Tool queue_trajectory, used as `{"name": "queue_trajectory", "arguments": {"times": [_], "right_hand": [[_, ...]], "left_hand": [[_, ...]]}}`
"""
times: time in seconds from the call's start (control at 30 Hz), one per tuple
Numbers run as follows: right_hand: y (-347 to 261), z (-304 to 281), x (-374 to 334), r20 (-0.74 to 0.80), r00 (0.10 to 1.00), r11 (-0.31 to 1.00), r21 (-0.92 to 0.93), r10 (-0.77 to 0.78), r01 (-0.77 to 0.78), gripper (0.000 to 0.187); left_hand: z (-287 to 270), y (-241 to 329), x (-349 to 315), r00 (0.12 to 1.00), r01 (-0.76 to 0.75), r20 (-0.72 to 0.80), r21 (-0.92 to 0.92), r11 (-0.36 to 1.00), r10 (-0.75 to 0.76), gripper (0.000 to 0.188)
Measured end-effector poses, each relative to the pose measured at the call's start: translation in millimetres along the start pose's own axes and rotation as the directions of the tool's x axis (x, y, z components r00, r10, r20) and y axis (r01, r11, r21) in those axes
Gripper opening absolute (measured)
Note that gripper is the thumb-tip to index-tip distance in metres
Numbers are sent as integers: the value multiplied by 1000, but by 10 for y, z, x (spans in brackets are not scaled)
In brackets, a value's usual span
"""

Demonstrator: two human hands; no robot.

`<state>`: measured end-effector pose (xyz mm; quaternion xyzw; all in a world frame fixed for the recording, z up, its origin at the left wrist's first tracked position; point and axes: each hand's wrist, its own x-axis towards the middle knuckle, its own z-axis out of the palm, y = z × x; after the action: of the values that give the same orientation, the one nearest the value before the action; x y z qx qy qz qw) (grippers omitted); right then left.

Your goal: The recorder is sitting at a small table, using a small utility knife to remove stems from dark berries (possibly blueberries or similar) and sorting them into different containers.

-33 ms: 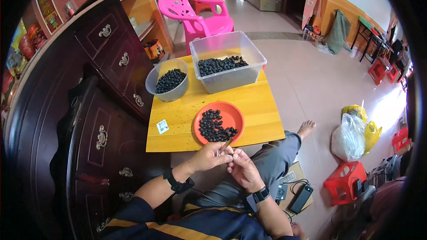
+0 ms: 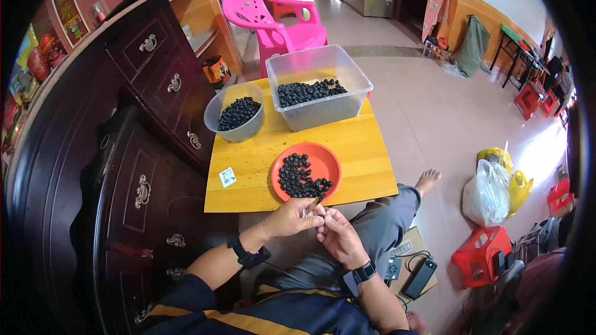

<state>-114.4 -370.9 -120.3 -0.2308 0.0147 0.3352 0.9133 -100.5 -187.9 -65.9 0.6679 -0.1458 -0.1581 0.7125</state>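
Observation:
My left hand is closed on a slim, dark, blade-like tool, its end poking up past the fingers. Against it, my right hand pinches with thumb and fingertips; whatever sits between them is too small and covered to name. Both hands meet just off the near edge of a yellow table. Right beyond them lies an orange-red plate with small, round black fruits or beads, mostly on its left and near side. Farther back, a round translucent tub and a larger rectangular clear bin hold more of them.
A dark wooden cabinet with metal handles flanks the table's left. Behind stands a pink plastic chair. On the floor to the right are a white plastic bag, a red stool and a black device with cables. A small white label lies on the table.

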Motion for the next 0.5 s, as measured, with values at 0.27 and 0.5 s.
{"name": "queue_trajectory", "arguments": {"times": [0.27,0.5], "right_hand": [[-36,98,-55,-74,997,999,-26,24,-26,20],[11,11,-19,-31,999,1000,4,29,-29,20]], "left_hand": [[-1033,480,507,928,43,-344,488,872,147,14],[-1972,617,580,701,82,-663,442,893,264,36]]}}
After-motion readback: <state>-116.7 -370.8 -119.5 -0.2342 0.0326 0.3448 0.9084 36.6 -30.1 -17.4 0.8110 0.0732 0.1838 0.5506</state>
